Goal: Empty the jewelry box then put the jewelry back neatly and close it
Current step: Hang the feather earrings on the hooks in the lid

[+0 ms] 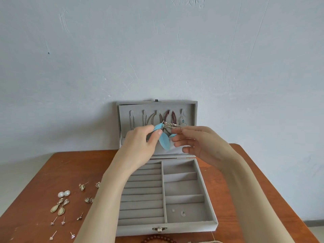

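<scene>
So the wooden table (219,190) has the grey jewelry box (210,223) sitting open at the back edge, lid (192,109) propped up against the wall. The lid's hooks are holding chains and a dark red beaded strand (169,116), so I'd say this is somewhere in the emptying phase, though it could be rehanging, hard to call.

Both hands are up in front of the lid working on a blue feather piece (164,142) with a silver chain (171,126). Left hand (140,144) pinches the feather end between thumb and fingers. Right hand (196,139) has its fingers mostly loose and spread, with the fingertips at the chain's other end; I can't tell if it's really gripping it.

Tip for this bit: keep the chain taut between the two hands so it doesn't snag the beaded strand right behind it, and hold by the metal, not the feather, since feathers crease easily.

Tray is nearly bare, just two tiny bits in the front right compartment (182,213). Earrings (60,206) and studs (54,220) lie scattered on the table to the left, so lay this one apart from them.
</scene>
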The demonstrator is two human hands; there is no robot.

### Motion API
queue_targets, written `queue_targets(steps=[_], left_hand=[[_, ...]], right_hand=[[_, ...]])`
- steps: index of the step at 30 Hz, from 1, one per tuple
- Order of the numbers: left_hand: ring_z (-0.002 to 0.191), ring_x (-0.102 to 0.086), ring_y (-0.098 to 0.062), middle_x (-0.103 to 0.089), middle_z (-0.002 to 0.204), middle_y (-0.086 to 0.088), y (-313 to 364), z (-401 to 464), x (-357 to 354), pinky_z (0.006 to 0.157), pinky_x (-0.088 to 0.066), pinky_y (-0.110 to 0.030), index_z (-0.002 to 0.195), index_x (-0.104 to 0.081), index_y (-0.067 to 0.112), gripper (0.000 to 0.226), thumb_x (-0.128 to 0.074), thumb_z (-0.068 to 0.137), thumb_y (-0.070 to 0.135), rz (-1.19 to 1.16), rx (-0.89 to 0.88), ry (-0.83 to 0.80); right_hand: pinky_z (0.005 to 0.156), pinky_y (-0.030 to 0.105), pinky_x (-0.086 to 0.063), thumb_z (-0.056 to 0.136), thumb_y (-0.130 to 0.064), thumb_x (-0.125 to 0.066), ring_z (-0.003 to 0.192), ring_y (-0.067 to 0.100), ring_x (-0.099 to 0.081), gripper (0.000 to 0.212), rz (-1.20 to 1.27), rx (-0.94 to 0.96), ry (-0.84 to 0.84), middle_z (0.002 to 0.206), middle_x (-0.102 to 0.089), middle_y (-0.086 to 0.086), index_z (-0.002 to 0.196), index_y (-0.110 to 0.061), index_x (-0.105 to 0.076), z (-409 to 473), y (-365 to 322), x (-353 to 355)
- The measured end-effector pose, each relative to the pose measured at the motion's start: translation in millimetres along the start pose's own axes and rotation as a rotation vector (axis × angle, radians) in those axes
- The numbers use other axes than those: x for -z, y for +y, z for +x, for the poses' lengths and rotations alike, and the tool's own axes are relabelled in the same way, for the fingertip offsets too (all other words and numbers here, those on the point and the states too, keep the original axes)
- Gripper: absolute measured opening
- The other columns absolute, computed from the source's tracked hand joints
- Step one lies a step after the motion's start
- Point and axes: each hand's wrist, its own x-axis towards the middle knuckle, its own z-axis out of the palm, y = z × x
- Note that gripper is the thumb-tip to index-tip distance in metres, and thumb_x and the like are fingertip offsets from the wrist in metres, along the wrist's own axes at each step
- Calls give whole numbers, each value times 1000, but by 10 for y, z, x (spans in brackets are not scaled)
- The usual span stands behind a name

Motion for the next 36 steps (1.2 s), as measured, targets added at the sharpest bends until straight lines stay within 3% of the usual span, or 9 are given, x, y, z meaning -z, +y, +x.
queue_targets(steps=[3,6,12,18,25,29,32,34,36], left_hand=[[51,-37,-13,-54,66,-12,-7,5,-11,48,-29,-20,60,-42,17,38,-43,96,30,-4,14,-7],[49,-37,-12,-49,59,0,37,-11,-21,48,-31,-17,58,-40,20,39,-42,96,29,9,1,-33],[52,-37,-14,-52,64,-6,-12,-11,-44,50,-26,-24,63,-48,14,38,-42,95,34,19,9,-131],[49,-39,-11,-55,65,-3,-38,-7,-50,47,-26,-22,61,-47,21,37,-43,95,35,54,17,-174],[40,-47,8,-54,64,5,14,-21,-36,44,-32,-12,65,-50,17,36,-42,96,32,21,-2,-254],[46,-45,1,-49,60,7,-35,-26,-30,46,-30,-13,76,-60,11,32,-48,93,36,70,23,-324],[78,-53,2,-60,86,16,-88,4,-8,74,-40,-19,90,-65,32,13,-57,85,40,18,-12,-147],[74,-55,7,-65,84,19,-54,16,36,70,-42,-13,81,-66,36,6,-62,83,32,-185,5,55],[70,-56,12,-68,75,21,5,14,59,63,-41,-2,75,-68,35,13,-66,82,25,-365,66,102]], right_hand=[[61,21,-44,88,8,-47,69,12,-61,26,-41,135,56,77,-69,5,100,-5,-66,14,9,-44],[61,20,-44,86,4,-56,65,12,-59,20,-38,203,105,73,-69,5,89,-10,-71,-5,-15,-53],[57,22,-42,87,2,-54,51,10,-55,15,107,191,154,61,-66,4,89,-3,-68,-25,-39,39],[62,17,-55,88,9,-44,70,16,-69,22,394,128,-32,78,-72,12,97,3,-63,-71,-98,91],[59,17,-49,89,-4,-55,59,10,-60,15,127,237,157,70,-69,4,78,-1,-65,-29,-27,85],[69,22,-50,87,-6,-58,69,7,-60,15,69,246,177,80,-68,2,78,-8,-70,-31,-25,69],[75,24,-52,85,-4,-61,69,12,-61,13,37,276,162,74,-67,5,83,-10,-72,-40,-35,43],[70,19,-51,83,-3,-63,66,11,-60,12,-45,316,178,68,-67,2,87,-11,-72,-44,-38,6],[64,17,-51,82,-1,-64,64,12,-61,9,-57,344,169,66,-67,4,86,-9,-68,-42,-40,-38]])
